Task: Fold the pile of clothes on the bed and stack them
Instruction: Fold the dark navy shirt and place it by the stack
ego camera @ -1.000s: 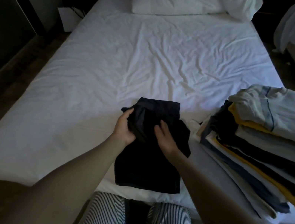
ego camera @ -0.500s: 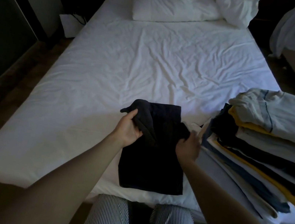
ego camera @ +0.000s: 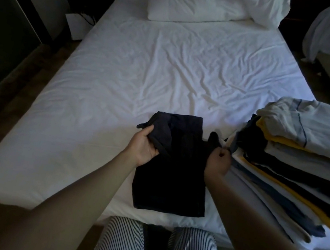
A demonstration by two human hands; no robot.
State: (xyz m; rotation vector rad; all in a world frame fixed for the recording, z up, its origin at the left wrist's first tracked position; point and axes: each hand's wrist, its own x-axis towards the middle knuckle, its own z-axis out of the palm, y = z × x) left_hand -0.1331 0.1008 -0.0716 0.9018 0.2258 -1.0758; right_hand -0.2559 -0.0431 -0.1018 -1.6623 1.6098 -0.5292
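The dark navy fabric garment, lying at the front of the white-sheeted bed, is being gripped by the left hand and pinched by the right hand; edges should be kept aligned while being folded.

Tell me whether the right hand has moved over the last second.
Yes. The right hand went rightward, from the middle of the dark garment to its right edge, close beside the stack of folded clothes.
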